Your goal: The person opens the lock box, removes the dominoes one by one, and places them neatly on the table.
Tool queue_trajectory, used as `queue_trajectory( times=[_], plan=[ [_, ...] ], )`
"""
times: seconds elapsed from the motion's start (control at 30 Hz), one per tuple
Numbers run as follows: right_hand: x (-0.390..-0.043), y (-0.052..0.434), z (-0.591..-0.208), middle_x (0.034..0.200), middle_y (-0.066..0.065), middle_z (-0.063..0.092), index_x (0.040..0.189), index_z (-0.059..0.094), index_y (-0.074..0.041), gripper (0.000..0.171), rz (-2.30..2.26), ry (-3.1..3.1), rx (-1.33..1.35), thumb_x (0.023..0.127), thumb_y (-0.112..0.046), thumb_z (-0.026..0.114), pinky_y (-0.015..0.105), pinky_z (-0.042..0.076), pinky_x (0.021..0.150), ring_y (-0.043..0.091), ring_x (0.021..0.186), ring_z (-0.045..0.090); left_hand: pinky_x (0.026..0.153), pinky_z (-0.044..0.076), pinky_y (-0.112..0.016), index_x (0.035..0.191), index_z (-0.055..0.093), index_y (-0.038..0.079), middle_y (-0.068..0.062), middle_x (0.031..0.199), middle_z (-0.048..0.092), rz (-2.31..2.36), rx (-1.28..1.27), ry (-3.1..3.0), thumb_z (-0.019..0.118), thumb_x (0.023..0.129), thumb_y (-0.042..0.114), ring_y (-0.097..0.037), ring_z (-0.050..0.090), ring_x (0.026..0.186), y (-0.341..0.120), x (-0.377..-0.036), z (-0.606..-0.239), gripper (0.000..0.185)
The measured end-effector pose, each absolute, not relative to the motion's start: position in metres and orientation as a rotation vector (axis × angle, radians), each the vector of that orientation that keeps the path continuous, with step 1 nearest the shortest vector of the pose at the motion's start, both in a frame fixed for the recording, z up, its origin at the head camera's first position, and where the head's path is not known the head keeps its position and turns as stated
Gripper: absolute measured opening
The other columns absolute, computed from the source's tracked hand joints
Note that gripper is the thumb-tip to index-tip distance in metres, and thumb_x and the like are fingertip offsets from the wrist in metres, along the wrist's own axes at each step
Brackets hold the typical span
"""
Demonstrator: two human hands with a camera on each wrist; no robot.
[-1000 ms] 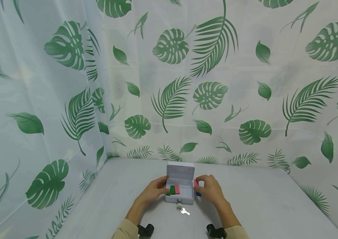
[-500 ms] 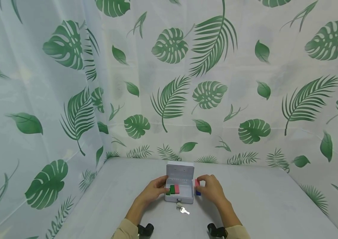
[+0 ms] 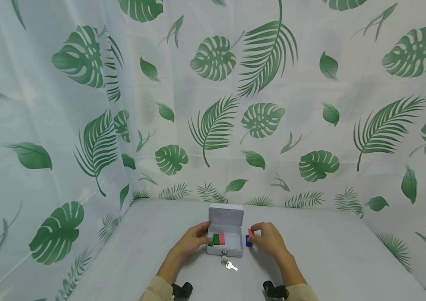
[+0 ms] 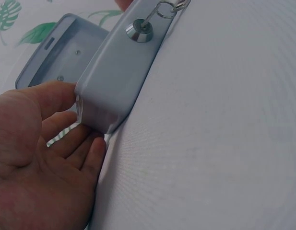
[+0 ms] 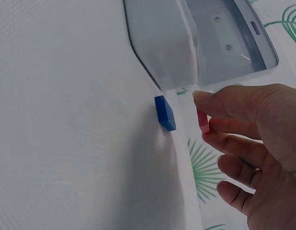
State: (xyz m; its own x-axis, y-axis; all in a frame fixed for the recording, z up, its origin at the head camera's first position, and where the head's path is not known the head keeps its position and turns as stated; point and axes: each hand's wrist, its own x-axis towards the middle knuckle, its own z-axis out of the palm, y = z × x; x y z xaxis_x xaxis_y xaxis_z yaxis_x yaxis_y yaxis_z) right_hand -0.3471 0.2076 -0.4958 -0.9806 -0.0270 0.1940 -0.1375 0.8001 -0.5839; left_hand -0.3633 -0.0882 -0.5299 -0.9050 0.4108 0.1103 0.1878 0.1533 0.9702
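Note:
A small grey metal cash box [image 3: 232, 252] stands on the table with its lid [image 3: 226, 216] raised. My left hand [image 3: 193, 240] grips the box's left wall, thumb over the rim and fingers along the outside. In the box, on the left side, lie a green block [image 3: 216, 239] and a pink block [image 3: 222, 238] side by side, with more green showing by my left thumb. To the right of the box, my right hand [image 3: 269, 239] pinches another pink block [image 5: 202, 120] between thumb and fingertips. A blue block [image 5: 165, 114] lies on the table just below it, close to the box.
A key sits in the front lock [image 4: 139, 30], and another key [image 3: 231, 266] on its ring lies on the table before the box. A leaf-patterned curtain [image 3: 213, 125] hangs behind and to the left of the white table [image 3: 322, 251].
My right hand has moved slightly right with its pink block, away from the box wall. More of the blue block shows now. My left hand keeps its grip on the box.

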Motion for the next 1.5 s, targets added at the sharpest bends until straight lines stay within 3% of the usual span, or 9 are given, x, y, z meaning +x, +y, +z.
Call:
queue_trajectory(
  times=[0.6, 0.97, 1.2, 1.5],
  plan=[
    [-0.344, 0.226, -0.502, 0.121, 0.016, 0.074, 0.110, 0.078, -0.003, 0.026, 1.011, -2.850, 0.108, 0.086, -0.011, 0.080, 0.066, 0.045, 0.110, 0.043, 0.127, 0.060, 0.123, 0.034, -0.057, 0.155, 0.045, 0.001, -0.021, 0.159, 0.047, 1.833, 0.586, 2.256, 0.070, 0.097, 0.010, -0.042, 0.043, 0.149, -0.089, -0.362, -0.537, 0.064],
    [-0.345, 0.222, -0.498, 0.120, 0.016, 0.074, 0.110, 0.078, -0.003, 0.028, 1.002, -2.880, 0.111, 0.083, -0.010, 0.084, 0.066, 0.045, 0.110, 0.044, 0.126, 0.060, 0.123, 0.035, -0.055, 0.156, 0.045, 0.003, -0.019, 0.160, 0.047, 1.827, 0.572, 2.263, 0.069, 0.097, 0.010, -0.040, 0.043, 0.150, -0.084, -0.363, -0.532, 0.064],
    [-0.349, 0.219, -0.504, 0.116, 0.012, 0.076, 0.106, 0.079, -0.005, 0.026, 0.980, -2.882, 0.151, 0.083, -0.014, 0.086, 0.061, 0.049, 0.107, 0.038, 0.120, 0.065, 0.123, 0.034, -0.057, 0.156, 0.043, -0.001, -0.023, 0.160, 0.044, 1.818, 0.560, 2.287, 0.068, 0.098, 0.008, -0.043, 0.041, 0.150, -0.092, -0.361, -0.529, 0.065],
    [-0.349, 0.222, -0.501, 0.116, 0.014, 0.076, 0.107, 0.079, -0.003, 0.025, 0.949, -2.878, 0.147, 0.084, -0.013, 0.084, 0.064, 0.047, 0.109, 0.042, 0.123, 0.063, 0.124, 0.033, -0.057, 0.156, 0.042, -0.002, -0.023, 0.161, 0.043, 1.824, 0.595, 2.263, 0.068, 0.098, 0.008, -0.043, 0.041, 0.150, -0.088, -0.364, -0.528, 0.065]
  ],
)
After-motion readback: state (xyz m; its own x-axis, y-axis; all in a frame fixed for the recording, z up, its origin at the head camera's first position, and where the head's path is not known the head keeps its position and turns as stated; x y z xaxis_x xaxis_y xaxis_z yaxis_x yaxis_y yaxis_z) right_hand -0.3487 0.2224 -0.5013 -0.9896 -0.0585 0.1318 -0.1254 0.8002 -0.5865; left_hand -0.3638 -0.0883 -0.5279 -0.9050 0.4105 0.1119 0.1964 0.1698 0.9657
